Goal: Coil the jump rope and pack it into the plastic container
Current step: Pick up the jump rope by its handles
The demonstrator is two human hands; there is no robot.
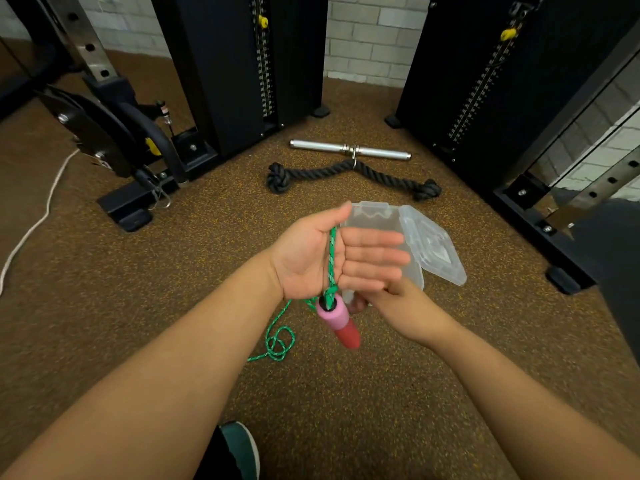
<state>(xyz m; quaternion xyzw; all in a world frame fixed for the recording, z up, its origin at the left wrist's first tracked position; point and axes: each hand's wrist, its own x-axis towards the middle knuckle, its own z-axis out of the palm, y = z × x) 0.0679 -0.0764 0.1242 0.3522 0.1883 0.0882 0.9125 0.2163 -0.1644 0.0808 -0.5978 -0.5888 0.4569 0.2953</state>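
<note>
My left hand is held palm up with its fingers straight, and the green jump rope runs across the palm, pinned under the thumb. A pink and red handle hangs just below that hand. More green rope lies in small loops on the floor. My right hand sits under the left fingers; what its fingers grip is hidden. The clear plastic container lies on the floor behind my hands, with its lid swung open to the right.
A black rope attachment and a chrome bar lie on the brown speckled floor beyond the container. Black weight-stack towers stand left and right. A white cord trails at the left. My shoe shows at the bottom.
</note>
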